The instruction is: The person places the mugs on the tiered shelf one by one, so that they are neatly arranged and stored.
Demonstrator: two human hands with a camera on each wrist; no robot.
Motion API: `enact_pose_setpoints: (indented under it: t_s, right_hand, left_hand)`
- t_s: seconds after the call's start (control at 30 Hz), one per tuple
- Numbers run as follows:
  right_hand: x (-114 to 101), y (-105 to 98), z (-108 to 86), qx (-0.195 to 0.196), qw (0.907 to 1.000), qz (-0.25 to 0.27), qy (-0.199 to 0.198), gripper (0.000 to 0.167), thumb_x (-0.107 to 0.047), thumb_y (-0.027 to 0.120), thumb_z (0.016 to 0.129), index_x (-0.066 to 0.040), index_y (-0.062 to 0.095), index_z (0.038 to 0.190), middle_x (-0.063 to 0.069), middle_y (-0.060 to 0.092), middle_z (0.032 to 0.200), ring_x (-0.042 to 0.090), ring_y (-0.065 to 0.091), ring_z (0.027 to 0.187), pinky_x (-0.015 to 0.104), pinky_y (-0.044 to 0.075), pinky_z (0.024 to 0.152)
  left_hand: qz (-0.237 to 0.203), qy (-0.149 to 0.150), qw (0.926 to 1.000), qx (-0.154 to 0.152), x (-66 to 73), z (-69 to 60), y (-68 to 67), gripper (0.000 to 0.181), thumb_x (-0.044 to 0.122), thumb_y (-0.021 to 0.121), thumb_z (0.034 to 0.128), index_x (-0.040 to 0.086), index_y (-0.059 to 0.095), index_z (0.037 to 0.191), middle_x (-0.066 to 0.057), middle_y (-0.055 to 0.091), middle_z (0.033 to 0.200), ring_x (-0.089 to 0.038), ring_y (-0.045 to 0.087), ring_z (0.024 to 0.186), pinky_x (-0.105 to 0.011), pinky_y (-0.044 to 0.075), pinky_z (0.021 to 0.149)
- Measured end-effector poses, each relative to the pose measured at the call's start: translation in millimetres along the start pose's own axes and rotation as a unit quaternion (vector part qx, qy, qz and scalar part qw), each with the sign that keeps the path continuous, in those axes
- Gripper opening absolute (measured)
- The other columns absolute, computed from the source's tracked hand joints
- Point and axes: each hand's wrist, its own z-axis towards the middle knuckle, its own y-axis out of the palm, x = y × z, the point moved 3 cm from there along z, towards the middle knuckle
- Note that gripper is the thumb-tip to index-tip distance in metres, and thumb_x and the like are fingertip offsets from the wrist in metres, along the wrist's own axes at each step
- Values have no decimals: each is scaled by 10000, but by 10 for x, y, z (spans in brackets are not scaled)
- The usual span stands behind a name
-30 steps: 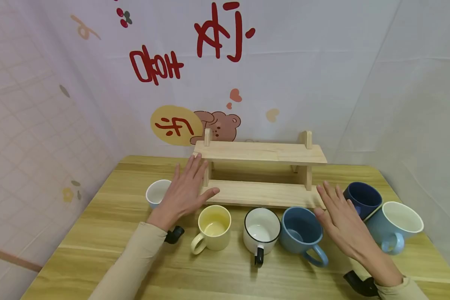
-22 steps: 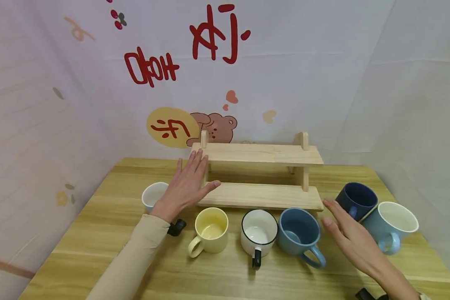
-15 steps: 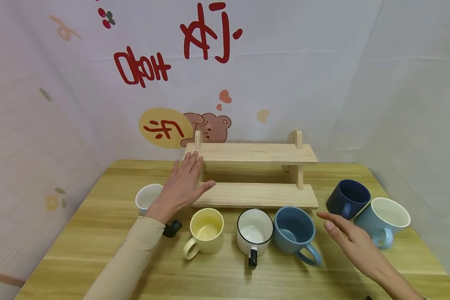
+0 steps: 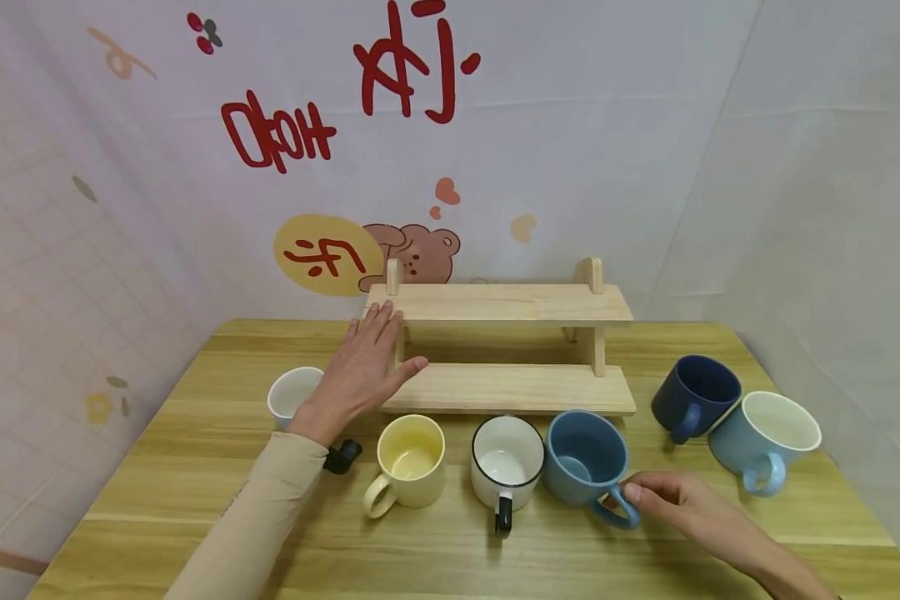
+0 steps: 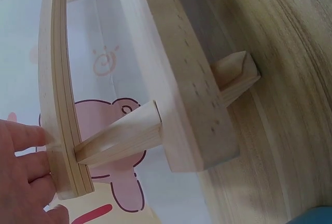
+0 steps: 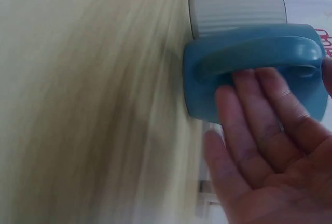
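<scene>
My left hand [image 4: 356, 375] rests with fingers extended at the left end of a two-tier wooden shelf [image 4: 502, 302]; in the left wrist view its fingertips [image 5: 33, 136] touch the end of a board. My right hand [image 4: 690, 504] is at the handle of a blue mug [image 4: 587, 458]. Seen from the right wrist, the fingertips [image 6: 267, 76] reach into the handle loop, fairly straight, with the thumb partly cut off beside the handle. Touching or almost touching the blue mug is a white mug [image 4: 507, 462] with a black rim and handle.
Left of the white mug stands a yellow mug [image 4: 411, 461]. A pale mug [image 4: 294, 393] is partly hidden behind my left hand. At the right are a navy mug [image 4: 693, 398] and a light blue mug [image 4: 761, 433], close together. Everything stands on a wooden table [image 4: 390, 558].
My right hand has come down and left from above the table to the blue mug's handle, its fingers entering the loop. My left hand stays at the shelf. The head view has shifted slightly.
</scene>
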Motion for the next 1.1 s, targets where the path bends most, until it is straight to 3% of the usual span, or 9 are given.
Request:
enact_pose_setpoints:
  t_s: [0.23, 0.4, 0.53, 0.7, 0.8, 0.9, 1.1]
  right_hand:
    - [-49, 79, 47, -356, 9973, 507, -393, 398, -46, 376, 1124, -122, 763, 1171, 61, 768, 1131, 122, 674, 1066, 213, 515, 887]
    - [-57, 123, 68, -541, 9922, 975, -561, 416, -7, 342, 1120, -73, 751, 1160, 136, 762, 1126, 159, 682, 1086, 230, 524, 914]
    - [-38, 144, 69, -611, 9876, 1375, -449, 376, -20, 353, 1122, -33, 729, 1127, 151, 752, 1074, 173, 684, 1039, 230, 531, 915]
    - [-45, 98, 10, -422, 9866, 1561, -207, 390, -59, 296, 1140, 14, 677, 1091, 187, 708, 1039, 198, 660, 998, 230, 513, 925]
    - [-93, 47, -31, -155, 9875, 1545, -269, 394, -52, 280, 1140, 26, 657, 1058, 169, 702, 1034, 189, 653, 998, 226, 510, 923]
    - [-179, -3, -38, -19, 9817, 1810, -599, 396, -20, 241, 1136, 49, 619, 1037, 118, 672, 1004, 199, 641, 1007, 233, 508, 923]
    - [-403, -96, 21, 252, 9584, 2349, -1599, 391, 57, 155, 1111, 73, 532, 1007, 108, 533, 928, 233, 565, 943, 294, 477, 862]
  left_hand:
    - [-135, 21, 9999, 8, -23, 12, 41, 895, 635, 465, 1033, -18, 280, 1616, -182, 163, 1712, -351, 89, 1587, -507, 46, 1280]
    - [-168, -3, 9999, 19, -37, 7, 41, 897, 632, 473, 1030, -17, 278, 1617, -179, 160, 1713, -348, 83, 1588, -510, 49, 1280]
    - [-263, -9, 9996, 39, -37, 4, 38, 910, 646, 470, 1024, -12, 270, 1621, -168, 150, 1717, -337, 66, 1591, -516, 55, 1279]
    - [-353, -26, 9993, 83, -42, -10, 54, 931, 674, 453, 1016, -10, 272, 1621, -161, 145, 1719, -336, 55, 1591, -532, 69, 1276]
    - [-393, -33, 9992, 104, -47, -26, 62, 940, 682, 453, 1012, -16, 279, 1617, -167, 149, 1717, -342, 55, 1590, -541, 73, 1274]
    - [-428, -31, 9990, 129, -49, -35, 58, 937, 680, 455, 1012, -13, 281, 1617, -161, 151, 1717, -337, 54, 1591, -535, 68, 1275]
    - [-498, 27, 9985, 213, -42, -28, 25, 917, 655, 487, 1013, -13, 298, 1612, -160, 170, 1715, -336, 64, 1591, -536, 65, 1275]
